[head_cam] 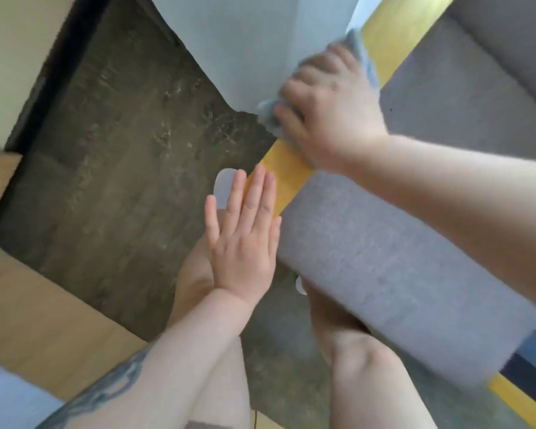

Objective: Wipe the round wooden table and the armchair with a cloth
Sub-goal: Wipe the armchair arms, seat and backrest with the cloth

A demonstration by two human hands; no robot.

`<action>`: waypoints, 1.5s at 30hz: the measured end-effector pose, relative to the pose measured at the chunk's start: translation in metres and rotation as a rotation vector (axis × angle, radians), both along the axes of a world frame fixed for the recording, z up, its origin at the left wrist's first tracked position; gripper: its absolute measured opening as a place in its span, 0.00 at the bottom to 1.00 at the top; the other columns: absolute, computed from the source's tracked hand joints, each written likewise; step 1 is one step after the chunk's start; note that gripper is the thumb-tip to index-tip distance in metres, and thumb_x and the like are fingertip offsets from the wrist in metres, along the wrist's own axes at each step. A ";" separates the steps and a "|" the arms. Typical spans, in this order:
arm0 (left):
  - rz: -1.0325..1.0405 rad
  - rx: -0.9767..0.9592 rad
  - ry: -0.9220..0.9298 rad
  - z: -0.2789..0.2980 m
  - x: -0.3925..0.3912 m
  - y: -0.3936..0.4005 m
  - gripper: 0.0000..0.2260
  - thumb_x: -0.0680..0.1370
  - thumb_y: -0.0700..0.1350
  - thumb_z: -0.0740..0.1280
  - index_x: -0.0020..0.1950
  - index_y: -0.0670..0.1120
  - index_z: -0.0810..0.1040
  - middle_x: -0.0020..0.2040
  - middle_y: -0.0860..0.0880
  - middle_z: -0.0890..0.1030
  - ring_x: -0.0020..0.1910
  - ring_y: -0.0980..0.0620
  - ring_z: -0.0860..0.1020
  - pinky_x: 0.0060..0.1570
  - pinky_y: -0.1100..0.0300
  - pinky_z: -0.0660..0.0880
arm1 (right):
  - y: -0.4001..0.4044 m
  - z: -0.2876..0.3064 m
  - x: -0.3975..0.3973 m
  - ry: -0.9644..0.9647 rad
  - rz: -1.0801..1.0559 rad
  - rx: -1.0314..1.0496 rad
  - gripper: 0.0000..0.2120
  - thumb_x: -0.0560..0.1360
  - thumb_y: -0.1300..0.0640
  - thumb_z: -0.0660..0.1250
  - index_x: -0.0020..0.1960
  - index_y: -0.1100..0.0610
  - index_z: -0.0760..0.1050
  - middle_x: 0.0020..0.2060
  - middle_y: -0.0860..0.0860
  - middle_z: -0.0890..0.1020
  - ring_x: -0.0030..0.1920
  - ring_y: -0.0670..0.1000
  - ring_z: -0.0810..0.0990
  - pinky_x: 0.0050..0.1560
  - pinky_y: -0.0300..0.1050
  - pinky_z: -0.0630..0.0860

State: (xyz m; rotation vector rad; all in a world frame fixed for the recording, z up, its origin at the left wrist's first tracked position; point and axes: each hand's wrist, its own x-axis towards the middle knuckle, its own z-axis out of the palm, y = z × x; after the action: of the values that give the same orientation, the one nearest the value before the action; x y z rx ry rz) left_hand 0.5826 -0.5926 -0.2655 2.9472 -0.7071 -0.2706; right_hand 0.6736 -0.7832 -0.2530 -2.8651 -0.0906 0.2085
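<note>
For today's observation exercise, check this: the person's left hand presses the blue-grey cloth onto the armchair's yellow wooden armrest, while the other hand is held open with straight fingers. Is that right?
Not quite. In the head view it is the right hand that presses the blue-grey cloth onto the armchair's yellow wooden armrest. The left hand is the one held open with straight fingers.

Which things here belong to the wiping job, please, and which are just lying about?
Job: cloth under the right hand; armchair with its yellow arm rail; left hand, open, idle.
Lying about: wooden furniture, curtain.
</note>
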 end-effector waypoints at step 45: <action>-0.640 -0.424 0.156 -0.001 0.077 -0.044 0.23 0.76 0.48 0.55 0.70 0.45 0.72 0.68 0.48 0.75 0.67 0.50 0.72 0.69 0.54 0.60 | -0.028 0.013 0.012 0.137 0.390 0.074 0.16 0.71 0.56 0.56 0.50 0.59 0.80 0.49 0.51 0.82 0.50 0.56 0.76 0.60 0.49 0.66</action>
State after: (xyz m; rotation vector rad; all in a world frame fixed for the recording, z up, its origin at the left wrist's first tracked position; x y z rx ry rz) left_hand 0.6595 -0.6370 -0.2664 2.2076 -1.4561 -0.3370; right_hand 0.6856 -0.8117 -0.2403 -2.7227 -0.6168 0.4650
